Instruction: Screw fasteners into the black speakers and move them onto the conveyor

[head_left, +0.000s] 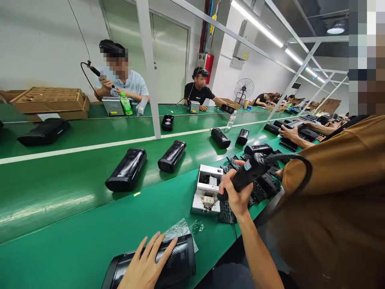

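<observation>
My left hand [146, 263] lies spread on top of a black glossy casing with a perforated patch [182, 255], low in the view. Fingers wrapped round it, my right hand [236, 196] grips a black electric screwdriver [248, 172] with a cable curving off to the right. The screwdriver's lower end points at the white screw feeder [197, 206], whose metal mechanism shows at the front; whether the bit touches it I cannot tell. Clear bubble wrap [177, 228] sits partly beneath the casing's far side.
Black perforated panels [227, 212] crowd the bench right of the feeder. More black casings [128, 168] stand on the green conveyor [75, 176]. A person in a brown shirt [339, 184] is close on my right. Co-workers sit across the line, near a white post [148, 72].
</observation>
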{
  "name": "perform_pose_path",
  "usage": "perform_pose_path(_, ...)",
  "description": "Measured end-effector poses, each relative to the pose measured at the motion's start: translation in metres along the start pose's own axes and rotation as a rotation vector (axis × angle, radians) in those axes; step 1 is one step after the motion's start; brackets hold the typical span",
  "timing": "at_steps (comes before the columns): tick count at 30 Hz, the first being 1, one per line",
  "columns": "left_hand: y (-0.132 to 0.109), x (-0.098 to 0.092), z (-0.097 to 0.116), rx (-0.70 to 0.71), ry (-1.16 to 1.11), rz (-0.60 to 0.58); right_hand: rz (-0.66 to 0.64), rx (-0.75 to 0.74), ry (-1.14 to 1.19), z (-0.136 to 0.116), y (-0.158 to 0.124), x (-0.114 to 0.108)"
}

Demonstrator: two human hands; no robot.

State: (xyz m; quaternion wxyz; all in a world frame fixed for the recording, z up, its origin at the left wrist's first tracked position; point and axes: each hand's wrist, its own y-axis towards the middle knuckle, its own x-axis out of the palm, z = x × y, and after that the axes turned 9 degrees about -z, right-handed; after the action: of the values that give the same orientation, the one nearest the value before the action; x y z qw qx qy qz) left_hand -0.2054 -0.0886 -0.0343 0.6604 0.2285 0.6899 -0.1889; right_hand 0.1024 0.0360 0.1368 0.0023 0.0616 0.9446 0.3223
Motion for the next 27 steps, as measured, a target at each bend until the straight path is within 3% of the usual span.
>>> perform_pose_path(8,0.004,-0.003,0.004,-0.003,0.136,0.291,-0.004,0.091,-0.064,0.028,-0.001,0.021)
perform_pose_path(13,0.005,-0.011,0.008,0.087,0.07,0.419,-0.047,0.168,-0.011,0.018,-0.023,0.027)
perform_pose_path(21,0.005,-0.023,0.016,0.076,-0.025,0.43,-0.143,0.041,0.312,-0.051,-0.023,0.049)
perform_pose_path(27,0.004,-0.019,0.018,0.087,0.006,0.392,-0.225,0.093,0.303,-0.039,-0.021,0.074)
